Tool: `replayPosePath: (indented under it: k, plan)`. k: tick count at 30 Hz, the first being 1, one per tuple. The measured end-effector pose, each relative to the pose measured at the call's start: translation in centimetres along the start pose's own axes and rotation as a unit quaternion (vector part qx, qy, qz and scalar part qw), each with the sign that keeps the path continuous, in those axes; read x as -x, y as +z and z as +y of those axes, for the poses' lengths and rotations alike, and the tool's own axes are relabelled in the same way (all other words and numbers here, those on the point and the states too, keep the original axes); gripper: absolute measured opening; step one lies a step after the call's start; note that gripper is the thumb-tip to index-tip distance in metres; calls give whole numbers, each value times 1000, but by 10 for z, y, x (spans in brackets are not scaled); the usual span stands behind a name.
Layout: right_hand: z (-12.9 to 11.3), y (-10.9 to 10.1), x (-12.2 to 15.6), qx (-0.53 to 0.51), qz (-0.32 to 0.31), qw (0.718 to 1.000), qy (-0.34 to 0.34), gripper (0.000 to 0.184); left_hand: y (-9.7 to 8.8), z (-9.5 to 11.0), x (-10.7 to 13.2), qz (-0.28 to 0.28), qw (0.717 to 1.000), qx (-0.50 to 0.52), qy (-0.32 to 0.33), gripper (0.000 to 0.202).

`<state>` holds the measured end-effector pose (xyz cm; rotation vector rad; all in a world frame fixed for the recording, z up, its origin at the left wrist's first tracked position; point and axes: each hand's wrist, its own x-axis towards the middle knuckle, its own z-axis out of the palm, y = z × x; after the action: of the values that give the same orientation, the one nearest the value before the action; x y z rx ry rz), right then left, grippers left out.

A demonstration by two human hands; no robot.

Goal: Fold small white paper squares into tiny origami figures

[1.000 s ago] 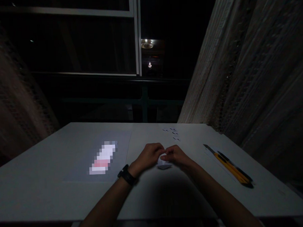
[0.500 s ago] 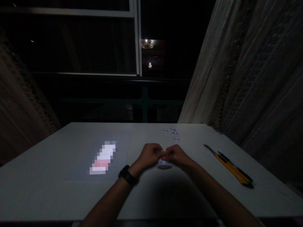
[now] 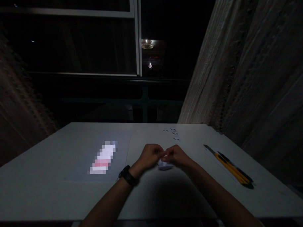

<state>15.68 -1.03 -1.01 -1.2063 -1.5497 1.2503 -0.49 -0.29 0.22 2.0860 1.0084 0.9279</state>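
Just above the middle of the white table [image 3: 149, 193], my left hand [image 3: 152, 155] and my right hand [image 3: 176, 156] meet fingertip to fingertip. Between them they pinch a small folded piece of white paper [image 3: 165, 166], whose lower part shows below the fingers. The fingers hide its upper part, and the dim light blurs its folds. A dark watch [image 3: 128, 176] is strapped on my left wrist.
A yellow utility knife [image 3: 230, 168] and a black pen [image 3: 235, 167] lie on a paper strip at the right. Several small dark-marked paper pieces [image 3: 175, 134] lie beyond my hands. A lit, blurred-out screen [image 3: 103, 158] rests on a paper sheet [image 3: 79, 169] at the left.
Both hands stay almost in place, still pinching the paper. Slightly more of the folded paper shows beneath the fingers now.
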Motion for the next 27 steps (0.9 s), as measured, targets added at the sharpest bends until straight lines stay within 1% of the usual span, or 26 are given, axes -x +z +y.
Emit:
replayPosePath:
  k: [6,10,13,15,18,20,22,25,27]
  plan:
    - [1,1,-1,5,16,1000,17,26,0,1,0,-3,1000,16,-6,25]
    - [-3,-3,1,1,-11,1000,1,23,0,0,-1,5,1000,23,-20,23]
    - [-4,-5,2,-8,-25,1000,6,22,1,-3,-2,8,999,39,-30,22]
    - [-4,-4,1,-13,-15,1000,18,21,3,-4,-2,6,998,47,-35,22]
    - [-1,-2,-1,-20,17,998,51,21,5,-5,-3,2,998,52,-35,24]
    - [0,-2,-3,-19,25,998,61,22,5,-5,-4,0,998,56,-37,25]
    - [0,-4,-3,-23,2,998,58,21,5,-6,-4,3,997,64,-44,27]
    - [-4,-9,-1,-44,-57,996,43,19,4,-7,-5,16,994,88,-59,26]
    - [-6,-12,1,-63,-77,994,36,20,3,-7,-6,23,991,107,-70,25]
